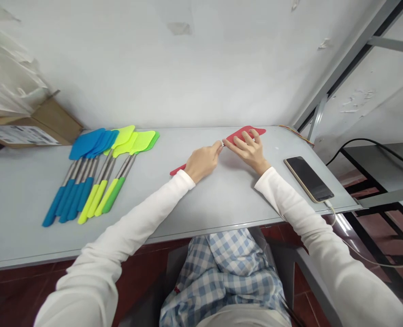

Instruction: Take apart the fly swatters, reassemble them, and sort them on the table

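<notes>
A red fly swatter (262,131) is held between both hands above the table. My left hand (202,162) is closed around its metal shaft, and the red handle end sticks out to the left below that hand. My right hand (250,151) grips the perforated red head near its base, fingers bent over the face. Only a short bit of shaft shows between the hands. Off to the left lie several blue fly swatters (89,143) and several yellow-green fly swatters (142,141), side by side with their handles toward me.
The grey table (201,213) runs along a white wall. A smartphone (308,178) with a white cable (332,209) lies at the right. A cardboard box (56,120) with plastic wrapping stands at the far left. A metal frame (344,59) rises at the right.
</notes>
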Motion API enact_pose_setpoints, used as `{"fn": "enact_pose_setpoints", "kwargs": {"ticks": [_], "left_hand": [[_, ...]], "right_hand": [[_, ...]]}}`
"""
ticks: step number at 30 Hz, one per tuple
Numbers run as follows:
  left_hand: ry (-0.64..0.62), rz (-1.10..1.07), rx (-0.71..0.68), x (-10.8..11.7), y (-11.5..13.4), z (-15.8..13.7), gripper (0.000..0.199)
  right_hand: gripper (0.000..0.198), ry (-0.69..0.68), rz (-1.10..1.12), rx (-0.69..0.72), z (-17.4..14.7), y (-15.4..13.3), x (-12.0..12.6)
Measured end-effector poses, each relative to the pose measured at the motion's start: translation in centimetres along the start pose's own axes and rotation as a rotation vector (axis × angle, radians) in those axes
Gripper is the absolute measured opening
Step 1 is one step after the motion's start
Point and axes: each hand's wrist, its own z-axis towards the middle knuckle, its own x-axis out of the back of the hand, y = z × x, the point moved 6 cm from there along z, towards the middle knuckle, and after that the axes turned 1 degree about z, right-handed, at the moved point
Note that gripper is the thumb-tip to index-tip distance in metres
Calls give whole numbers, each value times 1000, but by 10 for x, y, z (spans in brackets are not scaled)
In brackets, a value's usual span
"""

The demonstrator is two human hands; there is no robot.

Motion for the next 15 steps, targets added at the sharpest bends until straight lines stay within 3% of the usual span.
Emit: {"fn": "enact_pose_setpoints", "kwargs": {"ticks": [3,7,9,15], "left_hand": [[-59,-404,100,2,3,2,24],[-447,-1115,343,-14,18,-7,38],[-542,-1308,432,-16,29,-19,42],[-434,-1469,625,-11,48,-55,46]], "right_hand": [[35,15,25,-43,5,1,5],[29,-8,73,-87,10,4,14],[27,-45,100,-57,12,4,18],[26,-96,157,89,15,-6,29]]}}
